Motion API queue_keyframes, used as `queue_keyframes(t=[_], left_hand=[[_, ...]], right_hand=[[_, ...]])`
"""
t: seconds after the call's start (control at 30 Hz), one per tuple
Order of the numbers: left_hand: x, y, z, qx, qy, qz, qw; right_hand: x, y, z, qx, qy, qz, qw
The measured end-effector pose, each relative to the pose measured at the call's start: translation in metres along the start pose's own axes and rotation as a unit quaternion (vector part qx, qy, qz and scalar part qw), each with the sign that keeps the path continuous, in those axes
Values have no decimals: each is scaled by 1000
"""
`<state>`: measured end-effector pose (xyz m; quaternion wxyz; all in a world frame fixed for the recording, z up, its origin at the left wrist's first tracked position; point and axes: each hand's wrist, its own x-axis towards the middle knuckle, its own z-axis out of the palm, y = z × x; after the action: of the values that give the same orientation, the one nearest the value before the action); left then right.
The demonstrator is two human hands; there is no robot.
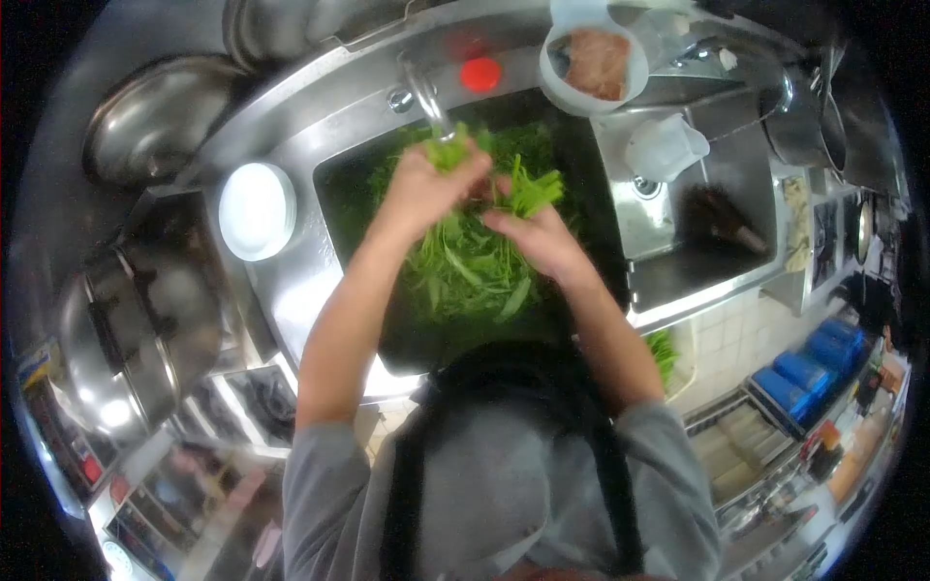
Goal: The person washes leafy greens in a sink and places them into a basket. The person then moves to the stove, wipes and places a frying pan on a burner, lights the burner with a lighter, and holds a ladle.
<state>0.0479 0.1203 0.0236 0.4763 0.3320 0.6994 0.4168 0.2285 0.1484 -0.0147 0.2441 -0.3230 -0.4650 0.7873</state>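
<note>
Leafy greens (470, 261) fill the middle of a dark, water-filled sink basin (339, 208). Over them, close under the faucet (423, 95), my left hand (426, 189) has its fingers closed round some green stems. My right hand (538, 232) is just beside it and grips a bunch of cut stems (533, 189) that stick up between thumb and fingers. The fingertips of both hands nearly meet and are slightly blurred. A red round object (480, 75) sits on the sink's back ledge.
White plates (257, 211) are stacked left of the basin. On the right, a second basin (668, 276) holds a white jug (668, 147) and a brush (727, 218). A container with brown contents (596, 66) stands behind. Large metal pans (160, 116) lie at the left.
</note>
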Motion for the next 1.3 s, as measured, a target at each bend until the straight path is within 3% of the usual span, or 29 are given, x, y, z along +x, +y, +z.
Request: queue_keyframes(t=[0.1,0.17,0.2,0.27,0.33,0.4,0.43,0.5,0.73,0.8,0.83,0.87,0.9,0.93,1.0,1.03,1.07,1.13,1.2,1.27,1.3], left_hand=[[6,1,-14,-62,-1,7,998],[-6,13,-8,64,-15,-11,998],[-9,13,-3,65,-15,-11,998],[-11,5,8,252,-96,-2,963],[-10,-4,13,225,-83,-51,969],[-12,-4,11,-1,-70,-46,996],[-10,-6,8,-1,-71,-47,996],[-4,-8,-1,-192,-19,-83,978],[4,1,-21,-350,68,-77,931],[8,0,-27,-341,61,-70,936],[8,5,-27,-119,84,-22,989],[8,7,-26,109,101,27,989],[9,2,-21,181,97,166,965],[10,-3,-17,179,92,167,965],[4,-2,0,94,-50,118,987],[-7,14,12,17,-75,7,997],[-6,15,20,17,-76,8,997],[-4,9,30,111,-134,151,973],[3,2,31,167,-104,179,964],[3,12,25,-55,-71,-5,996],[4,13,22,-104,-50,15,993]], right_hand=[[-5,0,-14,15,-27,47,998],[-7,4,-13,37,-2,43,998],[-8,4,-9,58,22,39,997],[-8,1,0,14,36,54,998],[-8,0,1,-32,50,65,996],[-4,0,-3,-48,34,-19,998],[-4,-3,-5,-47,35,-19,998],[-5,-11,-8,-22,36,-39,998],[-12,4,-31,47,94,-12,994],[-17,7,-37,59,105,7,993],[-18,10,-40,51,109,7,993],[-19,12,-42,43,113,7,993],[-20,10,-42,8,95,-11,995],[-19,8,-42,7,100,-11,995],[-15,6,-35,-51,108,0,993],[-12,7,-30,-58,114,0,992],[-10,6,-28,-58,115,0,992],[-5,2,-21,-92,59,-25,994],[-4,-9,-12,-124,74,-81,986],[-9,-24,-9,-153,81,-30,984],[-7,-16,-13,-78,101,4,992]])
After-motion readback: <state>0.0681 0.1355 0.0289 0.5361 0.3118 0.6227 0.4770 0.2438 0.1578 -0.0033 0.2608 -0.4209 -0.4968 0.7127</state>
